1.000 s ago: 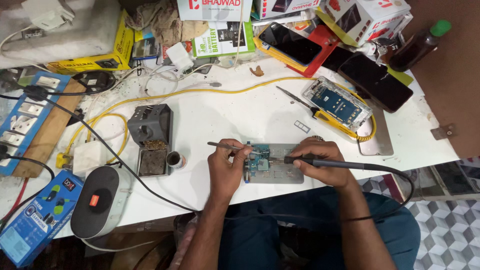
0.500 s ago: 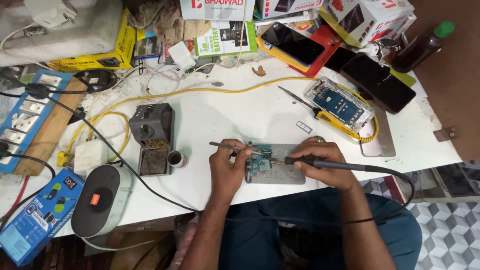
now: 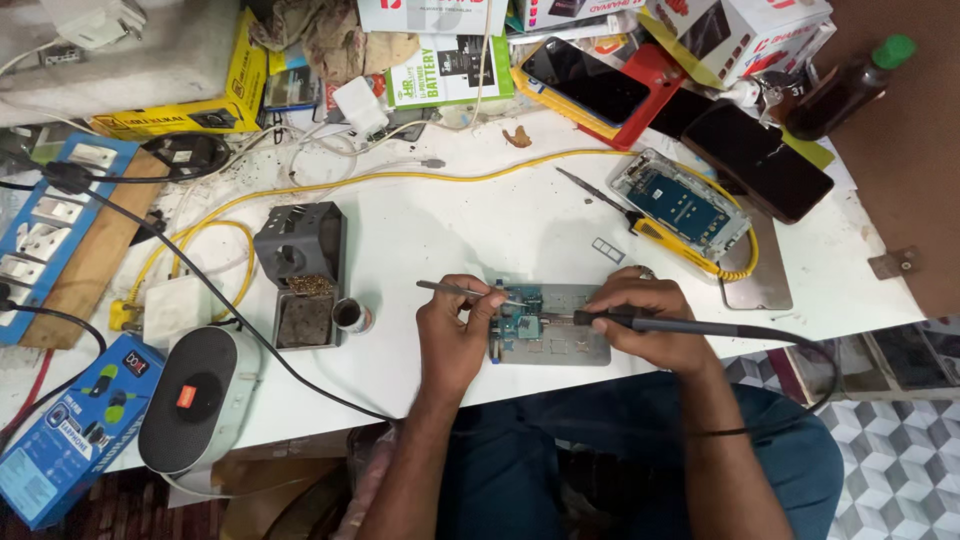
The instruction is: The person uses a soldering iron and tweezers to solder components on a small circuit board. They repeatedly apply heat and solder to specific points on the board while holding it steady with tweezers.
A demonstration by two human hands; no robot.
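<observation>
Small blue-green circuit board [image 3: 520,318] sits clamped on a grey metal holder plate [image 3: 560,345], near the front edge of the white desk [image 3: 450,230], directly before the seated person.

Left hand [image 3: 455,330]: grip closed, fingers pinched round thin metal tweezers [image 3: 455,290]. Tweezers lie nearly level, tip pointing right and reaching the board's upper left part. Whether the tip actually touches the board cannot be told.

Right hand [image 3: 650,320]: grip closed round a black soldering iron [image 3: 640,322], held like a pen. Iron tip points left toward the board's right side; contact not resolvable. The iron's black cable runs off to the right, over the desk edge.

Surroundings, left of the board: small round tin [image 3: 350,315] just beside a grey soldering-iron stand [image 3: 300,265] with a dark tray at its front. Further left, a grey oval speaker [image 3: 195,395] with an orange button, and a blue box [image 3: 70,425] at the desk's corner.

Behind the board: yellow cable [image 3: 400,178] looping across the desk. To the right rear, an opened phone [image 3: 680,205] showing its blue board, a screwdriver [image 3: 590,190] beside it. Dark phones, cartons and a brown bottle [image 3: 845,85] with green cap along the far edge. Blue power strip [image 3: 50,215] at far left.
</observation>
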